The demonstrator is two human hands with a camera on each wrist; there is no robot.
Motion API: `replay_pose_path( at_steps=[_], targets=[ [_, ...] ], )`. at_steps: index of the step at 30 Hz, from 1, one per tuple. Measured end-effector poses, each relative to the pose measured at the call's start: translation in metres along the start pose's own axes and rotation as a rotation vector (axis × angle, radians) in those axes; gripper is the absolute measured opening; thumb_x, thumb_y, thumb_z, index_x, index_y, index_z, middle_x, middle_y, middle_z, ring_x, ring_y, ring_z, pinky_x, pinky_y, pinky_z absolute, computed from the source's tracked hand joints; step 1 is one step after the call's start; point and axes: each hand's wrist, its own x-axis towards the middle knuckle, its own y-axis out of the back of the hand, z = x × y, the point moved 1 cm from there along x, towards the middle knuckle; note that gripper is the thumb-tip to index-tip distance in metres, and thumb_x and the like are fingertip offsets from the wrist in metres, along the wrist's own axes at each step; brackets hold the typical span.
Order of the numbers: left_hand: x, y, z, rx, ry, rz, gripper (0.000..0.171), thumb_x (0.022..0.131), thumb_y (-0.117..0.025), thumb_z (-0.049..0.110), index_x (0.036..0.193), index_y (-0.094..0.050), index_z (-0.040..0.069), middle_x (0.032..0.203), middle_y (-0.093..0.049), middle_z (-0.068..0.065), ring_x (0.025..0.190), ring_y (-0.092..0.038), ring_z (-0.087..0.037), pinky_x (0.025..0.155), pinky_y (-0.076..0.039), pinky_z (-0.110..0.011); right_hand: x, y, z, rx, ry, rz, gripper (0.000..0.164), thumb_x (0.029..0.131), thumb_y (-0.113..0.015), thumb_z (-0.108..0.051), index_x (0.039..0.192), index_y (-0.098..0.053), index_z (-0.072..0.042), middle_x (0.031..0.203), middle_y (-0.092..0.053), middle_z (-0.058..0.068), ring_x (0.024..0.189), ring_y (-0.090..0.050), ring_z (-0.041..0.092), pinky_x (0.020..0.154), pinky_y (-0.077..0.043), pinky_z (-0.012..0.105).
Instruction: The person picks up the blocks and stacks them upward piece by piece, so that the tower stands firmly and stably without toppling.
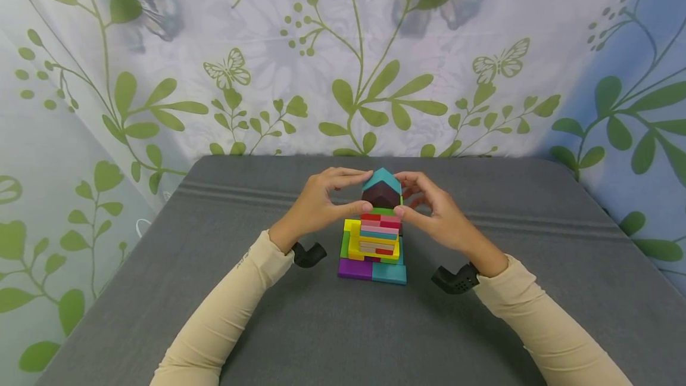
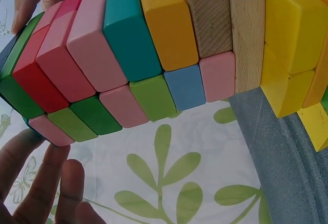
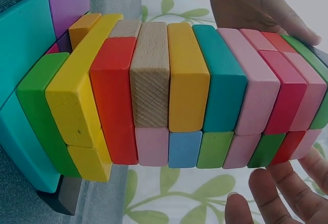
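A tall stack of coloured wooden blocks (image 1: 379, 234) stands in front of me. Crowning it are a dark brown peaked block (image 1: 382, 195) and a teal peaked block (image 1: 383, 177) nested on top. From the left, my left hand (image 1: 327, 198) holds this peaked pair, thumb at the brown block's lower corner and fingertips at the teal slope. My right hand (image 1: 436, 204) holds the opposite side, its thumb low in front and its fingers partly hidden behind. In the right wrist view, a thin green block (image 3: 307, 55) lies near the top, above pink and red blocks (image 3: 282, 78).
Purple (image 1: 355, 268) and teal (image 1: 389, 273) flat blocks form the base at the front. Yellow blocks (image 1: 352, 242) jut out on the stack's left. Everything stands on a grey cloth-covered table (image 1: 214, 219), with a leaf-patterned curtain (image 1: 300, 94) behind.
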Motion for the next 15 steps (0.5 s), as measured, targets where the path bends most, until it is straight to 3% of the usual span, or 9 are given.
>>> replay_pose_path(
  at_steps=[3, 5, 8, 12, 14, 15],
  targets=[
    [0.000, 0.001, 0.002, 0.004, 0.015, -0.002, 0.059, 0.092, -0.086, 0.014, 0.147, -0.067, 0.005, 0.144, -0.069, -0.012, 0.132, -0.057, -0.031, 0.106, -0.050, -0.061, 0.001, 0.000, 0.000, -0.002, -0.006, 0.000, 0.050, 0.107, -0.069, -0.021, 0.149, -0.052, 0.000, 0.126, -0.065, 0.014, 0.111, -0.059, 0.018, 0.093, -0.052, 0.027],
    [0.000, 0.001, 0.002, 0.003, 0.019, -0.005, 0.059, 0.092, -0.085, 0.015, 0.147, -0.067, 0.006, 0.144, -0.068, -0.012, 0.132, -0.057, -0.031, 0.106, -0.050, -0.061, 0.001, 0.000, 0.000, -0.003, -0.012, -0.002, 0.051, 0.107, -0.069, -0.022, 0.150, -0.052, 0.000, 0.126, -0.065, 0.014, 0.112, -0.058, 0.020, 0.094, -0.052, 0.027],
    [-0.001, 0.002, 0.001, 0.003, 0.010, -0.011, 0.063, 0.096, -0.084, 0.032, 0.149, -0.065, 0.006, 0.145, -0.068, -0.012, 0.130, -0.058, -0.030, 0.103, -0.052, -0.056, 0.000, 0.000, 0.000, -0.005, -0.016, -0.005, 0.052, 0.107, -0.069, -0.024, 0.151, -0.051, 0.000, 0.129, -0.064, 0.016, 0.113, -0.059, 0.024, 0.094, -0.052, 0.028],
    [-0.005, 0.004, -0.004, 0.010, -0.007, -0.007, 0.092, 0.095, -0.067, 0.073, 0.155, -0.058, 0.004, 0.149, -0.065, -0.013, 0.124, -0.062, -0.029, 0.096, -0.051, -0.047, -0.003, 0.002, 0.003, -0.020, -0.020, 0.006, 0.051, 0.109, -0.064, -0.018, 0.155, -0.050, -0.001, 0.139, -0.061, 0.018, 0.116, -0.059, 0.025, 0.095, -0.050, 0.028],
    [-0.011, 0.007, -0.007, 0.015, 0.000, -0.003, 0.098, 0.096, -0.061, 0.078, 0.160, -0.052, 0.004, 0.152, -0.062, -0.014, 0.123, -0.062, -0.029, 0.096, -0.050, -0.046, -0.007, 0.004, 0.005, -0.051, -0.017, 0.028, 0.049, 0.109, -0.060, -0.013, 0.155, -0.051, -0.001, 0.142, -0.061, 0.020, 0.117, -0.059, 0.025, 0.095, -0.049, 0.029],
    [-0.014, 0.009, -0.009, 0.019, 0.012, 0.000, 0.094, 0.099, -0.062, 0.073, 0.162, -0.049, 0.004, 0.154, -0.061, -0.014, 0.124, -0.062, -0.030, 0.097, -0.050, -0.046, -0.010, 0.005, 0.007, -0.073, -0.022, 0.042, 0.047, 0.109, -0.059, -0.011, 0.154, -0.052, -0.001, 0.143, -0.061, 0.019, 0.117, -0.059, 0.027, 0.095, -0.049, 0.030]
  ],
)
